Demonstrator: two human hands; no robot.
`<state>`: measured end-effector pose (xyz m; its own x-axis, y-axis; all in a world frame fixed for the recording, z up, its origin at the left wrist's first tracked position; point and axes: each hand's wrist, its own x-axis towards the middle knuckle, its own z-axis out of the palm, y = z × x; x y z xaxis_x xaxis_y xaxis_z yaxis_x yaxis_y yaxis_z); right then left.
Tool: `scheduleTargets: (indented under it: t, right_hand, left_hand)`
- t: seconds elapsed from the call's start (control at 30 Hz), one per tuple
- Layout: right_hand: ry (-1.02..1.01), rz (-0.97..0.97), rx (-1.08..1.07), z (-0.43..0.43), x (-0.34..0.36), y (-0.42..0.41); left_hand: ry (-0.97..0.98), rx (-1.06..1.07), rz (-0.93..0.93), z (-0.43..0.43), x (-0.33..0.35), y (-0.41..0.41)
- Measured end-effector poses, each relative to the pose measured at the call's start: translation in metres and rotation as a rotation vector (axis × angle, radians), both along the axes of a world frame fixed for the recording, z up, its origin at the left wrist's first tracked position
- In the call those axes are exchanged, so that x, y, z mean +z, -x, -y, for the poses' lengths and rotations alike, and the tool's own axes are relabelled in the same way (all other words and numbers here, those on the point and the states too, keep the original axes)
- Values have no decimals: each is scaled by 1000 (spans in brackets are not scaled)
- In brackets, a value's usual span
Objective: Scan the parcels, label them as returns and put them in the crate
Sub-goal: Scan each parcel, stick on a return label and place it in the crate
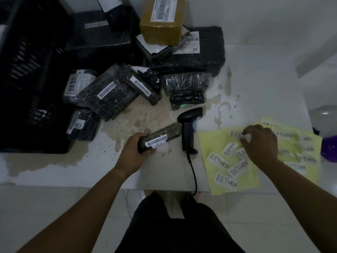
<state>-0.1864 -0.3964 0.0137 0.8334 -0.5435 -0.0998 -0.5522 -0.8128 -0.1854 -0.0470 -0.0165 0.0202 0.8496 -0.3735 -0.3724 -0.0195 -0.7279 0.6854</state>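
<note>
My left hand (134,152) grips the near end of a small black wrapped parcel (162,136) with a white barcode sticker, resting on the table. My right hand (260,143) is over the yellow sheets (217,141), its fingertips pinching at a white RETURN label (236,134). Several more RETURN labels (218,160) lie on the sheets. A black barcode scanner (189,128) stands upright between my hands, with its cable running off the table's near edge. The black crate (27,79) sits at the far left.
A heap of black wrapped parcels (109,92) with barcode stickers fills the middle and back of the white table (164,172). A brown cardboard box (162,21) rests on top of larger black parcels (200,52). A purple object (330,148) is at the right edge.
</note>
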Motion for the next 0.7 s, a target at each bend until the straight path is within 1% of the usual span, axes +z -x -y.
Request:
scheduleTargets:
  t: [0.1, 0.2, 0.37, 0.43, 0.5, 0.57, 0.7]
  right_hand:
    - [-78, 53, 65, 1, 1, 0]
    - [-206, 67, 46, 1, 6, 0]
    - [-256, 33, 21, 0, 17, 0]
    - [-296, 115, 5, -6, 22, 2]
    - [-333, 238, 2, -20, 31, 2]
    - [-400, 307, 14, -42, 40, -3]
    - [-581, 285, 116, -98, 48, -24]
  left_hand:
    - [-14, 1, 3, 1, -1, 2]
    - [-18, 11, 7, 0, -3, 3]
    - [-23, 7, 31, -1, -2, 3]
    - [-21, 8, 27, -3, 0, 3]
    - [-10, 12, 19, -5, 1, 2]
    - [-12, 26, 4, -7, 2, 1]
    - [-14, 63, -32, -10, 2, 0]
